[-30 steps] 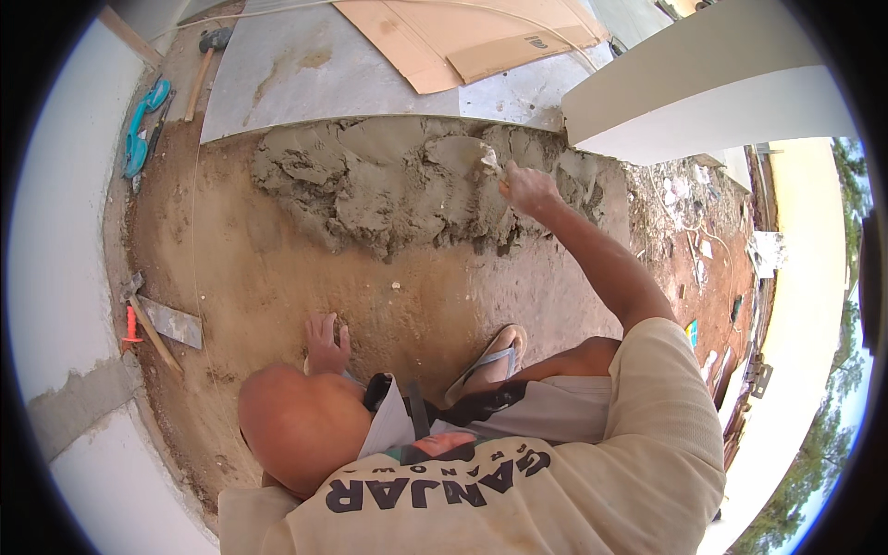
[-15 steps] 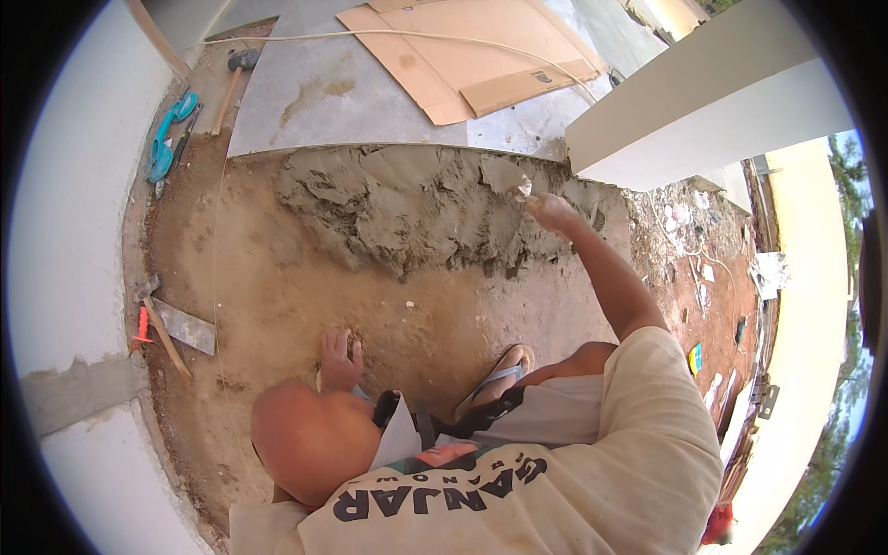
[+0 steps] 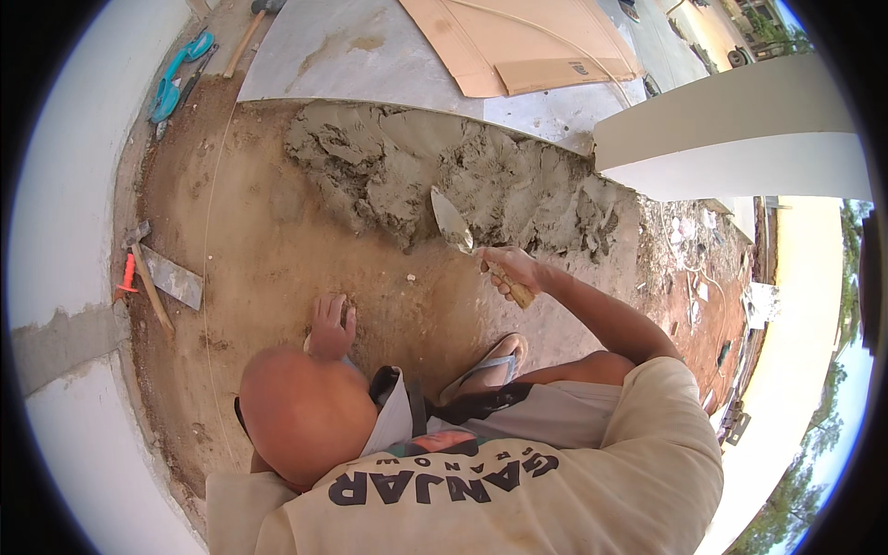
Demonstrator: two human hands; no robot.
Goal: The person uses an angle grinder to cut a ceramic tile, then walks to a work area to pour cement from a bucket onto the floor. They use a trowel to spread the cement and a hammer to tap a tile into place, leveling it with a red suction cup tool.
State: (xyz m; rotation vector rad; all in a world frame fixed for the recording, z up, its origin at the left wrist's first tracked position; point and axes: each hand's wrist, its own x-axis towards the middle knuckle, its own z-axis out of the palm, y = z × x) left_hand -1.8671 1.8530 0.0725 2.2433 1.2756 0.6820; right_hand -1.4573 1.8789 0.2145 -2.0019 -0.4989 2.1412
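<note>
My right hand [image 3: 514,270] is closed around the wooden handle of a pointed trowel [image 3: 451,220]. The blade points up and left, over the near edge of the rough grey mortar [image 3: 527,180] spread along the slab. Beyond my bent left knee [image 3: 301,407], my left hand [image 3: 328,328] rests on the brown dirt [image 3: 268,250] with its fingers apart, holding nothing that I can see. Part of that hand and its forearm are hidden by the knee. My sandalled foot [image 3: 492,363] stands on the ground between my hands.
Cardboard [image 3: 527,42] lies on large grey tile [image 3: 370,60] beyond the mortar. A white pillar [image 3: 731,153] rises at right. At left are a blue double suction lifter [image 3: 176,79], a mallet [image 3: 245,42], a hammer [image 3: 150,282], a flat metal blade [image 3: 174,276] and a taut string [image 3: 211,213].
My right hand has drawn the trowel back toward me and left from the mortar's right part, so its blade now shows fully. My left hand stays on the ground. The view has shifted slightly.
</note>
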